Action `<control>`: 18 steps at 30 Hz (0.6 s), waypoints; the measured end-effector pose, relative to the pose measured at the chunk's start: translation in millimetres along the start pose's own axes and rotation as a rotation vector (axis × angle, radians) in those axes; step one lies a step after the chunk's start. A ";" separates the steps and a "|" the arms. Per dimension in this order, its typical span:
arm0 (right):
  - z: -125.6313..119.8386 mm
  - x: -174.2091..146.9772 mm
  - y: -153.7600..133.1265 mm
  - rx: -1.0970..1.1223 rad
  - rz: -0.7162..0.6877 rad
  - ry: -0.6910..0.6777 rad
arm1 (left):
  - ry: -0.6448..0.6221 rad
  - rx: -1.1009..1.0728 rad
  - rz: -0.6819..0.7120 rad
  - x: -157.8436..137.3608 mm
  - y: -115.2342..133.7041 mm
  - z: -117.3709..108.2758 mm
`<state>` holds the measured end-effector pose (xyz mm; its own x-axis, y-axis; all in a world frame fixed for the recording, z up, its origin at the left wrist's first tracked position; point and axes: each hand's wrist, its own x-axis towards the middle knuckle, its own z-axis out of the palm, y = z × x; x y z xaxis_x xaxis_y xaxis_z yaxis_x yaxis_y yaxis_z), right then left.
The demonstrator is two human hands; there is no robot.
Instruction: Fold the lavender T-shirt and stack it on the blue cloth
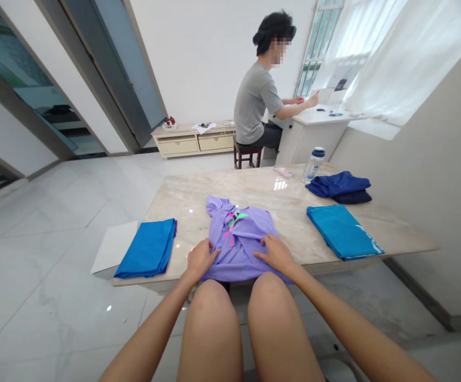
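Purple shirt point(256, 225), long axis away from knees point(210, 302), sleeve point(218, 205) at far-left

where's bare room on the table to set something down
Between the blue cloth and the purple shirt, between that shirt and the turquoise cloth, and at the far left of the table. Crowded at far right, around the bottle and dark clothes.

- Home interior, by all signs; living-room type.
- Floor point(55, 228): large, glossy pale tiles, grey-veined.
- Low cream cabinet point(179, 147) with drawers, along white wall point(198, 63).
- Barred window point(318, 40), partly behind sheer white curtains point(409, 66).
- Grey door point(99, 63) at left.
- Stone-look bench point(182, 185) bearing purple shirt point(256, 228), folded blue cloth point(146, 248), water bottle point(313, 166).
- Dark wooden stool point(248, 150) beside the cabinet.
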<state>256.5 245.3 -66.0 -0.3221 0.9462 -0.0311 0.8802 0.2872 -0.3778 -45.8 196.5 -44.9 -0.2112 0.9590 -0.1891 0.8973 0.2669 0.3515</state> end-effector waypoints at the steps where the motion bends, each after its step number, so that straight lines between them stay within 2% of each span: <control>1: 6.3 -0.9 1.4 -0.003 -0.013 0.001 | 0.000 0.006 0.004 0.4 -1.5 4.1; 4: 12.6 -5.3 18.5 0.052 -0.075 -0.012 | 0.014 -0.053 0.008 1.7 -14.8 7.4; 8: 2.2 -22.9 58.5 0.207 -0.158 0.010 | 0.111 -0.294 -0.043 -5.2 -46.7 -2.8; 11: -8.9 -49.8 85.1 0.294 -0.130 0.082 | 0.227 -0.421 -0.094 -23.9 -69.3 -10.9; 13: -15.2 -72.1 95.5 0.332 -0.095 0.108 | 0.250 -0.450 -0.122 -42.3 -79.1 -12.5; 15: -21.1 -93.9 99.5 0.353 -0.113 0.043 | 0.203 -0.448 -0.124 -62.3 -84.0 -11.5; 18: -33.7 -114.6 97.3 0.366 -0.156 -0.245 | 0.047 -0.386 -0.082 -84.3 -83.5 -13.5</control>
<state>390.9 169.9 -68.0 -0.5525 0.8201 -0.1490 0.6482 0.3104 -0.6953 -108.1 94.7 -46.0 -0.3018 0.9339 -0.1916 0.6672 0.3505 0.6573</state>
